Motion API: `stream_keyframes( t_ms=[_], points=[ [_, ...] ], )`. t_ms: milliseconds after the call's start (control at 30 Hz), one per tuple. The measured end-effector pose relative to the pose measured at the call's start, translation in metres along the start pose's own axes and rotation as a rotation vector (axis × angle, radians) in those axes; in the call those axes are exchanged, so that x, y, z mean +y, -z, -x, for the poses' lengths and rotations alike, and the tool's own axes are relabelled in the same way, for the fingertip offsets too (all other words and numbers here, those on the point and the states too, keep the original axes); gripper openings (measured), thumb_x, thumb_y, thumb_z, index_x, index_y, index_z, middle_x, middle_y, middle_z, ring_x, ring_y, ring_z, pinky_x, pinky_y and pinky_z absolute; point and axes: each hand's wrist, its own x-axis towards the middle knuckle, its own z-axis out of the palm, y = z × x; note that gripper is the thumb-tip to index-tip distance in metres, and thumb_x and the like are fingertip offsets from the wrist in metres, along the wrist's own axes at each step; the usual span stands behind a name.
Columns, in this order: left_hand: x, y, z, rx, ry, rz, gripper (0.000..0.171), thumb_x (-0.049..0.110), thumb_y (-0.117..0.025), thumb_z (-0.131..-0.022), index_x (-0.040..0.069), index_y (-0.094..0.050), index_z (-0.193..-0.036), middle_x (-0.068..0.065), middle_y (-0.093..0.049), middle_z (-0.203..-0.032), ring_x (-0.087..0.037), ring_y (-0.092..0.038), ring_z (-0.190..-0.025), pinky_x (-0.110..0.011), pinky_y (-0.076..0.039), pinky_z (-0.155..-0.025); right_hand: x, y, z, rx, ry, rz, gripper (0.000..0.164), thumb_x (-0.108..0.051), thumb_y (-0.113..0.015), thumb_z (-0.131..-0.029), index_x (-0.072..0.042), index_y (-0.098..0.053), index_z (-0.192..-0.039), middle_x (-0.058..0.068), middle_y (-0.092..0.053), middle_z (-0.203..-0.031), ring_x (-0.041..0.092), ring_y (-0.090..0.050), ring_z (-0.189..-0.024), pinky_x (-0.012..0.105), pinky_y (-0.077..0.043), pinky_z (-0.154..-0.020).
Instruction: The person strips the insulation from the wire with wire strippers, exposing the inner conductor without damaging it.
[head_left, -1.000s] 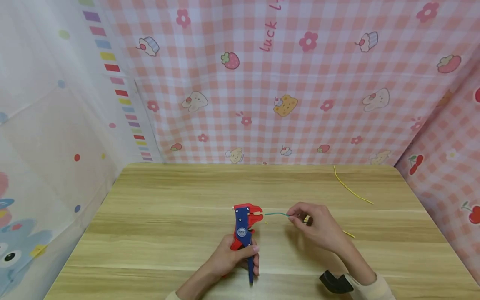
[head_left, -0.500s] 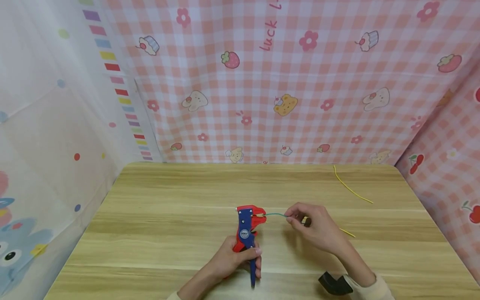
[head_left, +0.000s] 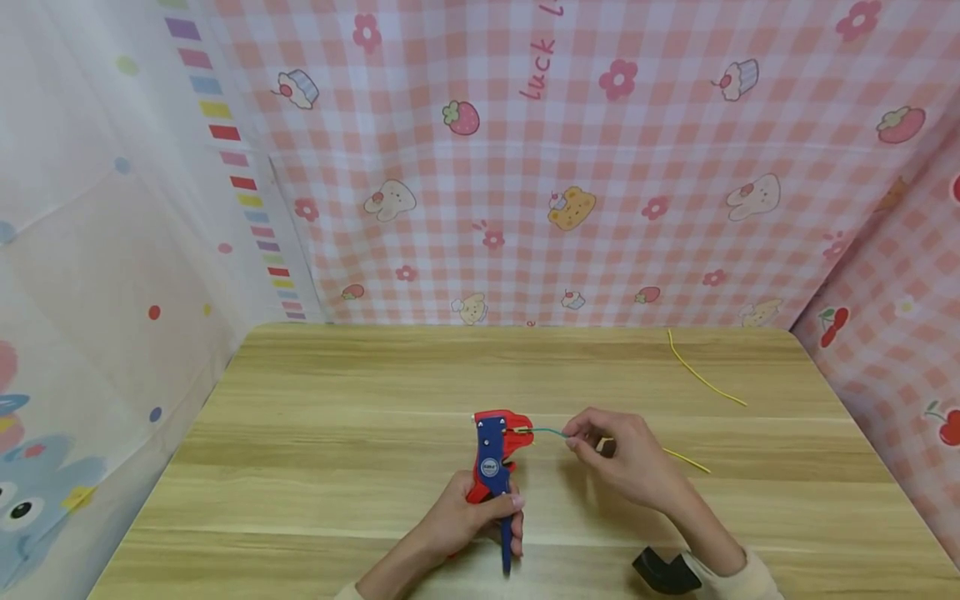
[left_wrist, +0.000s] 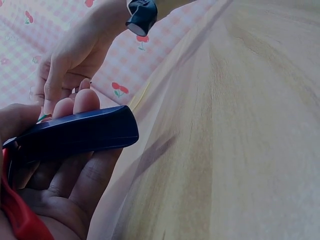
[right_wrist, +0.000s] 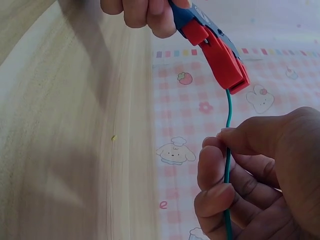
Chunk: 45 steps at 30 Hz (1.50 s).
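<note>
My left hand grips a red and blue wire stripper by its handles, its red nose pointing right. In the left wrist view the blue handle lies across the curled fingers. My right hand pinches a thin green wire between thumb and fingers. In the right wrist view the green wire runs from the pinch up to the red nose, with its tip hidden inside. The wire's other end trails down past the fingers.
One yellow wire lies at the table's back right. Another yellow wire is partly hidden behind the right hand. A tiny yellow scrap lies on the wooden table. Patterned curtains stand behind and at the sides.
The wire stripper has shifted slightly right, and the green wire's tip, before just outside its nose, is now within it. My right hand has moved a little left, closer to the tool.
</note>
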Motion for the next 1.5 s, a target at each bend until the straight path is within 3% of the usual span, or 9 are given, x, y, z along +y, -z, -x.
stream_keyframes(
  t_ms=[267, 567, 1167, 1500],
  points=[
    [0.0018, -0.0010, 0.0010, 0.014, -0.020, -0.001, 0.022, 0.018, -0.064, -0.102, -0.001, -0.056, -0.111, -0.005, -0.071, -0.084, -0.016, -0.074, -0.071, -0.034, -0.065, -0.075, 0.0000, -0.0024, 0.0001, -0.016, -0.011, -0.007, 0.007, -0.019, -0.069, -0.099, -0.013, -0.072, -0.097, -0.009, -0.068, -0.079, 0.000, -0.059, -0.072, 0.020, -0.052, -0.058],
    [0.0025, -0.0020, 0.0014, 0.044, -0.017, -0.006, 0.026, 0.020, -0.069, -0.099, 0.000, -0.056, -0.110, -0.003, -0.070, -0.080, -0.015, -0.072, -0.068, -0.032, -0.065, -0.071, -0.0006, -0.0041, -0.0004, -0.031, -0.012, -0.009, 0.007, -0.020, -0.070, -0.099, -0.014, -0.072, -0.098, 0.000, -0.072, -0.082, 0.000, -0.059, -0.073, 0.022, -0.053, -0.059],
    [0.0037, -0.0037, 0.0035, 0.033, -0.031, 0.011, 0.018, 0.016, -0.064, -0.101, 0.002, -0.055, -0.107, -0.001, -0.067, -0.075, -0.015, -0.069, -0.063, -0.031, -0.064, -0.068, -0.0022, -0.0064, 0.0002, 0.001, 0.001, -0.049, 0.002, -0.013, -0.071, -0.097, -0.014, -0.070, -0.096, 0.000, -0.072, -0.081, 0.000, -0.061, -0.072, 0.022, -0.056, -0.060],
    [0.0039, -0.0040, 0.0040, 0.041, -0.040, 0.016, 0.013, 0.013, -0.060, -0.103, 0.001, -0.054, -0.106, 0.000, -0.066, -0.073, -0.015, -0.068, -0.062, -0.030, -0.064, -0.068, -0.0041, -0.0061, 0.0012, -0.014, -0.006, -0.067, 0.006, -0.018, -0.070, -0.098, -0.012, -0.070, -0.098, 0.002, -0.072, -0.082, 0.000, -0.061, -0.072, 0.023, -0.056, -0.060]
  ],
)
